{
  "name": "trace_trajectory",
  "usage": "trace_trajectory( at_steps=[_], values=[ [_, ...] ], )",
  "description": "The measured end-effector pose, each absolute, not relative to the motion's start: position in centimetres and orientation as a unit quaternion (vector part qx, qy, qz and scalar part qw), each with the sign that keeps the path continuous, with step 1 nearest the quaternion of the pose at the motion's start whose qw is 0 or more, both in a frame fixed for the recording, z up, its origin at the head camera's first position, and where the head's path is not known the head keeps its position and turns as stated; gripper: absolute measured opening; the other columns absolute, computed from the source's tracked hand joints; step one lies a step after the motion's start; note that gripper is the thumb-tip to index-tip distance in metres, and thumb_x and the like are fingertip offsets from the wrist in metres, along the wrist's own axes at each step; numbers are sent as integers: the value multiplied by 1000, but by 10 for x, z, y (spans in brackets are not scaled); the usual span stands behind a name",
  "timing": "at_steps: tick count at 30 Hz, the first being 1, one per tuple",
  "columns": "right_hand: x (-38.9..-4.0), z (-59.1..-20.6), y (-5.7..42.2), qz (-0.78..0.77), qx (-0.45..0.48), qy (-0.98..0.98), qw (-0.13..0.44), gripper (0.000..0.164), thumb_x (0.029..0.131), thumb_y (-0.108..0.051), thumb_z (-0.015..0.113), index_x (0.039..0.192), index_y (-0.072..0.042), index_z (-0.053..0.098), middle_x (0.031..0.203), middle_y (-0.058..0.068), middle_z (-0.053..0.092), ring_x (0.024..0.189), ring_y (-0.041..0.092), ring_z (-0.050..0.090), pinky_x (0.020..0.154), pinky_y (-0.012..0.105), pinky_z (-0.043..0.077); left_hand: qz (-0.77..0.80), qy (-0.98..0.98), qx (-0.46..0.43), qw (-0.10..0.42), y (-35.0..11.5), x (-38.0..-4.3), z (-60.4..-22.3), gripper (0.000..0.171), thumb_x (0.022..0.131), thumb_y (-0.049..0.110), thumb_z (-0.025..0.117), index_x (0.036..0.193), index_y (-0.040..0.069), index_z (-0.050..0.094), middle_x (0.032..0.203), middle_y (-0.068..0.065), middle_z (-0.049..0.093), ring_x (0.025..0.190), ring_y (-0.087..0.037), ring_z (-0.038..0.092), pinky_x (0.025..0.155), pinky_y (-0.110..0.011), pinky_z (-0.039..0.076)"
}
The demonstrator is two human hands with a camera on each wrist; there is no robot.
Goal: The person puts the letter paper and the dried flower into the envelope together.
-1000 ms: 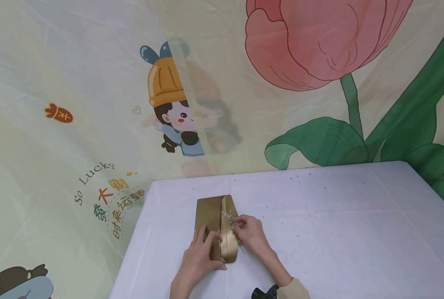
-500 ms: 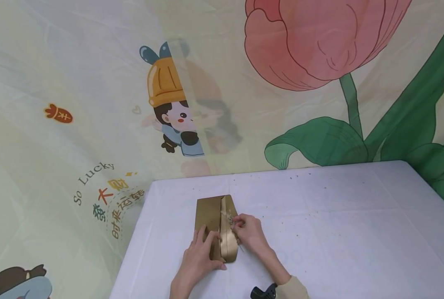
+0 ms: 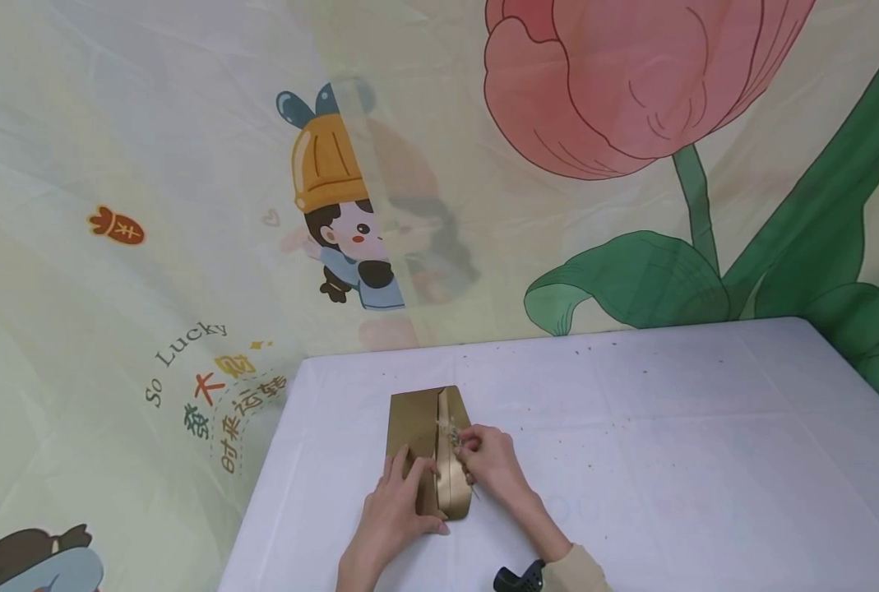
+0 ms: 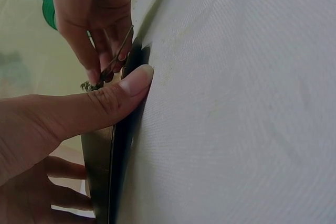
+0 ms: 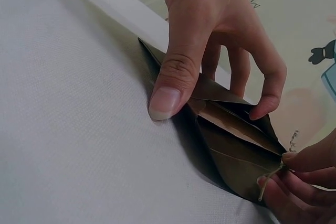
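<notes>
A gold envelope (image 3: 413, 418) lies on the white table with its flap side toward the right. My left hand (image 3: 393, 503) holds it near its lower end, thumb at the near edge and index finger bent at the opening. In the right wrist view the envelope's mouth gapes and a paler brown layer (image 5: 239, 123) shows inside. My right hand (image 3: 492, 464) pinches a small dried sprig (image 3: 454, 436) between thumb and fingers, over the flap. Its thin stem (image 5: 269, 176) sticks out below the fingertips, and the little head (image 4: 88, 86) shows in the left wrist view.
Small dark crumbs are scattered over the white tablecloth (image 3: 676, 460), mostly toward the back. A printed fabric backdrop (image 3: 439, 164) with a tulip and cartoon figures hangs behind the table. A black device (image 3: 519, 577) sits at my right wrist.
The right hand has shifted slightly left with the sprig, further over the flap. The left hand and the envelope have stayed in place.
</notes>
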State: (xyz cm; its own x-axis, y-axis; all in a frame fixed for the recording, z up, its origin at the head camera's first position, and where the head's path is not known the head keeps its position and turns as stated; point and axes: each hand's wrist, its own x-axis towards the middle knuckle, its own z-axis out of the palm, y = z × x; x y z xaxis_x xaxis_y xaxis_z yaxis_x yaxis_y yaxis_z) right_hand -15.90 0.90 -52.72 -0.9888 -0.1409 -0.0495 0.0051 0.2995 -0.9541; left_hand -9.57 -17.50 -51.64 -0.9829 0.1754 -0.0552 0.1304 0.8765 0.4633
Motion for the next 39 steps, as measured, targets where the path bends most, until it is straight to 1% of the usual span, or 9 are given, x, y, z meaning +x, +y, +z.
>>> trace_trajectory(
  at_steps=[13,21,26,31,39],
  values=[
    [-159,-528,6,-589,-43,805,58,18,87,7,71,104,10,70,77,11,69,47,13,61,45,27,54,236,968,81,36,-175,-94,-519,76,60,43,97,120,30,53,156,-32,37,140,-64,36,79,-77,47],
    [-158,-528,3,-577,-42,814,49,19,86,8,71,106,10,70,76,10,70,46,9,58,44,25,52,234,968,79,41,-176,-95,-520,76,60,45,96,121,31,53,156,-32,37,140,-65,35,80,-78,46],
    [-159,-528,1,-563,-44,824,38,18,86,7,72,104,9,71,75,8,69,45,6,56,43,22,50,240,967,74,46,-176,-95,-519,76,61,43,96,122,31,53,157,-32,36,140,-66,34,82,-79,45],
    [-159,-528,-1,-550,-51,833,32,17,86,7,72,102,9,72,74,8,69,44,5,56,43,21,49,241,966,73,50,-176,-96,-519,76,62,44,96,123,32,52,158,-32,35,141,-66,33,82,-80,45],
    [-158,-529,-2,-534,-62,842,28,21,86,7,71,106,10,72,74,7,69,44,5,56,43,21,48,241,966,72,52,-176,-96,-519,77,61,44,96,123,33,52,158,-31,34,140,-66,34,80,-79,45]
  ],
)
